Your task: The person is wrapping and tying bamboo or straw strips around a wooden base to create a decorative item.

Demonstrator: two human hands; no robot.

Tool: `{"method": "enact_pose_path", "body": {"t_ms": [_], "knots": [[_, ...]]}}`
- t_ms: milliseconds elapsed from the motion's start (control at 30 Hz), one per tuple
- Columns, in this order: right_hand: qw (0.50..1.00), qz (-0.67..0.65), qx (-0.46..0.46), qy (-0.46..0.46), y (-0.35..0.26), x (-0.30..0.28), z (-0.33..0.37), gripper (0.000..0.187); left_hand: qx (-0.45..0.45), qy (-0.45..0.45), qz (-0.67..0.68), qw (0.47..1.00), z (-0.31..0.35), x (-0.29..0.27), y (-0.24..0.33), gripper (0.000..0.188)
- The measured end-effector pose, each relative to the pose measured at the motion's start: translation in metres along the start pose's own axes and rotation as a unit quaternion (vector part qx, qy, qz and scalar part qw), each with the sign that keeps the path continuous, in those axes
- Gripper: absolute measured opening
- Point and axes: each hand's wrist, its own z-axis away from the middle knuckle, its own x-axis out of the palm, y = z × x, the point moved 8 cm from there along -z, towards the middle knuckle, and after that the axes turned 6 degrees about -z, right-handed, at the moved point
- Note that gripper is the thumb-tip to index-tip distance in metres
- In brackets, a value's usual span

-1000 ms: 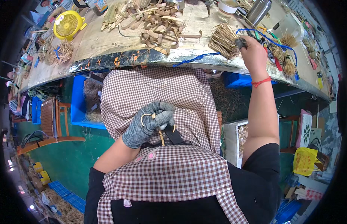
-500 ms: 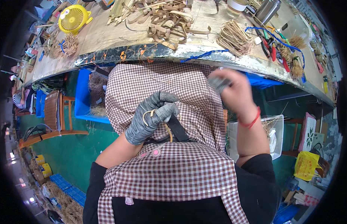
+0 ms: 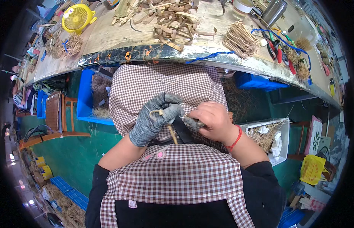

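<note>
My left hand (image 3: 150, 121), in a grey knit glove, is closed, with thumb and index finger pinched together above my lap. A thin tan strip (image 3: 172, 133) loops over its thumb and hangs down below the fingers. My right hand (image 3: 212, 121), bare with a red cord at the wrist, is closed close by the left fingertips. Grey material (image 3: 193, 123) covers its thumb. What lies between its fingers is mostly hidden. A flat black piece (image 3: 181, 130) shows between the hands, its upper end at the left fingertips. Beneath them is my checked apron (image 3: 165, 85).
A workbench (image 3: 108, 41) spans the far side, bearing curled brown strips (image 3: 175, 26), a coiled bundle (image 3: 241, 40), pliers (image 3: 277, 51) and a yellow fan (image 3: 77, 18). Below stand a blue bin (image 3: 84, 97) at left and a white crate (image 3: 281, 146) of straw at right.
My right hand has come down and left from its raised, blurred position to the left fingertips. My left hand stays nearly in place, and the strip's loop over it looks smaller.
</note>
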Motion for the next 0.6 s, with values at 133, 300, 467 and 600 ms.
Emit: {"method": "enact_pose_path", "body": {"t_ms": [133,300,467,600], "knots": [[0.996,0.009,-0.005,0.089,0.004,-0.01,0.006,0.033,-0.011,-0.021,0.018,1.0,0.003,0.007,0.001,0.05],[0.993,-0.043,0.004,0.109,-0.002,-0.015,0.002,0.026,-0.052,-0.058,-0.045,0.996,0.003,0.016,-0.011,0.055],[0.993,-0.078,0.034,0.087,0.001,-0.011,0.002,0.027,-0.033,-0.073,-0.115,0.99,0.003,0.017,0.001,0.027],[0.988,-0.128,0.053,0.063,0.007,-0.006,0.004,0.024,0.017,-0.068,-0.183,0.981,0.004,0.017,0.003,0.018]]}}
